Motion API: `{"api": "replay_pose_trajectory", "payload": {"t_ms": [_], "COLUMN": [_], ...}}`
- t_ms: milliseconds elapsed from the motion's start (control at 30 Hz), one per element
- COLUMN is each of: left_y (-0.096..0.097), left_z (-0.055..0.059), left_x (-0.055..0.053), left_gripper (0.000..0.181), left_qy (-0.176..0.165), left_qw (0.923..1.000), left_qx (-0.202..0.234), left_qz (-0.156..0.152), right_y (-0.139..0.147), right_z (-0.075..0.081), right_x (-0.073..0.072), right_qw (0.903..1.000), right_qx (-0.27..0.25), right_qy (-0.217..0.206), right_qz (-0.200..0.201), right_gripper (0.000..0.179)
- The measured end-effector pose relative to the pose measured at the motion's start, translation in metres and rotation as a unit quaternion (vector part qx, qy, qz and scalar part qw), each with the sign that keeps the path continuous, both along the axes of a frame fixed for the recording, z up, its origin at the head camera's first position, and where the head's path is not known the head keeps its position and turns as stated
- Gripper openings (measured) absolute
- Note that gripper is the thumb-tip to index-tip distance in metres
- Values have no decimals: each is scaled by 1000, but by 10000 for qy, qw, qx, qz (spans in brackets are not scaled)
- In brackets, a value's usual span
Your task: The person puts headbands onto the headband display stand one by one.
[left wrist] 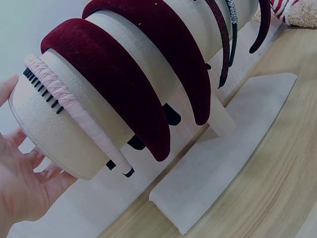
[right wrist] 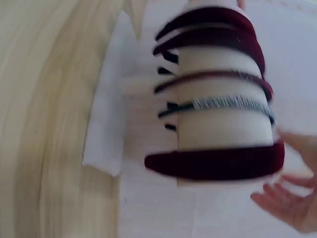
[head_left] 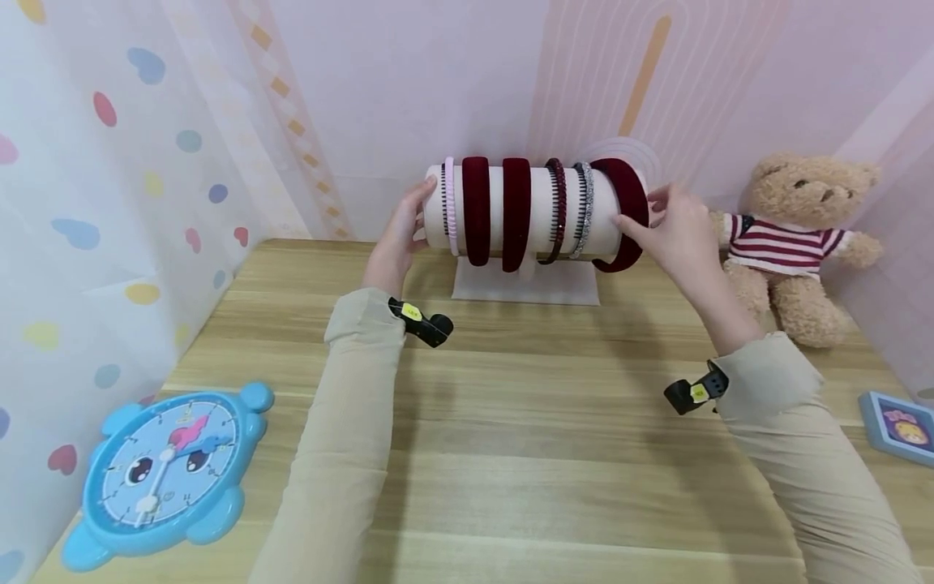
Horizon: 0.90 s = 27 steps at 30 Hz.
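A cream headband display roll [head_left: 490,211] lies level on its stand, with several headbands around it. My left hand [head_left: 397,231] rests against the roll's left end with spread fingers, beside a pale pink headband [left wrist: 74,106]. At the right end, my right hand [head_left: 679,235] pinches a wide dark red velvet headband [head_left: 629,212], the thumb on one side and fingers on the other. Two more wide velvet headbands [left wrist: 111,82] sit left of centre. Between them and the pinched one are a thin dark red headband [head_left: 559,211] and a silver glittery headband [right wrist: 228,102].
The stand's white base [head_left: 525,284] is on the wooden table [head_left: 511,454] near the back wall. A teddy bear [head_left: 791,243] in a striped shirt sits at right. A small blue frame [head_left: 871,422] lies at the right edge, and a blue toy clock [head_left: 175,470] at front left.
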<state>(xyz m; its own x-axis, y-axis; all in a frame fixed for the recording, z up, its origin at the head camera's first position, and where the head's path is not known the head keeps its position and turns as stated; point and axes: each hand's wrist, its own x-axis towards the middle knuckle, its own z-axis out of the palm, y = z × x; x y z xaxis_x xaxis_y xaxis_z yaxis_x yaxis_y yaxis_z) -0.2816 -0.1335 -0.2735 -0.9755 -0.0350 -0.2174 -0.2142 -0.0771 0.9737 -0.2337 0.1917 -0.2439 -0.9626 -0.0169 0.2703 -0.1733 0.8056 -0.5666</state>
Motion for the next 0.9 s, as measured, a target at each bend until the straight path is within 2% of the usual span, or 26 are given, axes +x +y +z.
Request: {"api": "replay_pose_trajectory", "payload": {"t_ms": [67,133,233,300,433,700,900], "left_y": [0,1,1,2,2,-4,-6], "left_z": [1,1,2,2,2,2,3], "left_x": [0,-1,-1,-1,0,-1,-3], "left_gripper": [61,62,63,62,62,63,62], "left_qy": [2,0,-21,-31,-37,-82,-62], "left_qw": [10000,10000,10000,10000,9999,9999,10000], "left_qx": [-7,-6,4,17,26,57,54], "left_qz": [-34,-54,-79,-76,-93,-27,16], "right_y": [11,21,33,36,33,12,4], "right_z": [2,3,2,0,-3,-3,-4], "right_x": [-4,-11,-19,-24,-28,-32,-33], "right_qw": [9982,9911,9774,9724,9739,9847,9875], "right_qx": [-329,-638,-593,-463,-246,-36,150], "right_qy": [-56,-195,-367,-350,-113,-15,105], "right_qz": [508,1149,1997,2258,2253,1743,1566], "right_gripper": [74,79,80,80,80,84,86]}}
